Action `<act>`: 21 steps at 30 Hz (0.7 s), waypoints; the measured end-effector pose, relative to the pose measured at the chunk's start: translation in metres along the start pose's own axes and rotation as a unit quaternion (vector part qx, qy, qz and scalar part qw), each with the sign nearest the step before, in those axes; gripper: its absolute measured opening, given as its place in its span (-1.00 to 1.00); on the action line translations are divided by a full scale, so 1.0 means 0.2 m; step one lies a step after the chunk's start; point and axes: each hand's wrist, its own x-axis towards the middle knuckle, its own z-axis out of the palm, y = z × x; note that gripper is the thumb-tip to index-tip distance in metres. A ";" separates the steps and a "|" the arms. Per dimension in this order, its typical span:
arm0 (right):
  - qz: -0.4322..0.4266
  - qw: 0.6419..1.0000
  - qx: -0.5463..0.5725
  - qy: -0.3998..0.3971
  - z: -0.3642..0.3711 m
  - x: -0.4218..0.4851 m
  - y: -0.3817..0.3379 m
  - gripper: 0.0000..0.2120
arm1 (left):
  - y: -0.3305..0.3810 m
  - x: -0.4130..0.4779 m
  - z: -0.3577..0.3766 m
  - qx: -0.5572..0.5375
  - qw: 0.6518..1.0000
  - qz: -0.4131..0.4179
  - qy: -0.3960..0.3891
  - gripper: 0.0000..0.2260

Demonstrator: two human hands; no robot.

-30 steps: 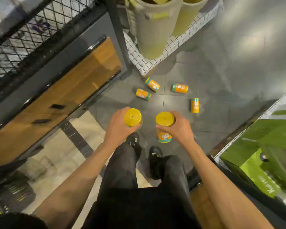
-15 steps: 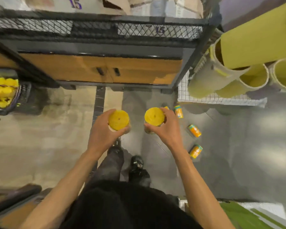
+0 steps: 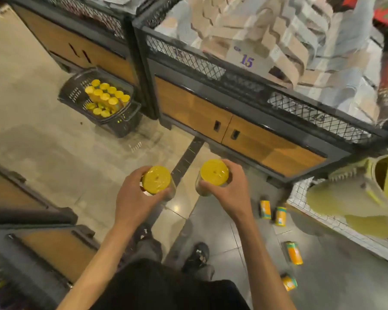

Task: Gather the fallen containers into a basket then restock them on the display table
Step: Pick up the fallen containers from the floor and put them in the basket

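Observation:
My left hand (image 3: 134,198) grips a yellow-lidded container (image 3: 156,179) upright in front of me. My right hand (image 3: 230,189) grips a second yellow-lidded container (image 3: 214,172) beside it. A dark plastic basket (image 3: 76,91) stands on the floor at the upper left against the display unit, with several yellow-lidded containers (image 3: 105,97) packed in it. Several orange and teal containers lie on the grey floor at the lower right: two close together (image 3: 265,209) (image 3: 280,215), one further back (image 3: 294,252), and one near my right arm (image 3: 289,282).
A black-framed display unit with wooden doors (image 3: 229,128) and wire mesh (image 3: 188,59) runs across the top, boxes marked 15 behind it. Pale green bins (image 3: 354,198) sit on a white grid rack at right. Another wooden cabinet (image 3: 54,247) is at lower left.
My view has swung left, away from the fallen containers. The basket has come fully into view at upper left. Both hands still hold their containers.

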 end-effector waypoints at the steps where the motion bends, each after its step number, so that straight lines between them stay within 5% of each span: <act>1: -0.008 1.000 -0.001 -0.009 0.07 0.03 -0.06 -0.37 | -0.04 0.04 -0.06 -0.010 1.000 -0.001 0.010 -0.40; 21: -0.049 0.992 -0.097 -0.060 1.40 0.68 -0.84 -0.33 | -0.74 0.95 -1.20 -0.034 0.994 -0.035 0.093 -0.38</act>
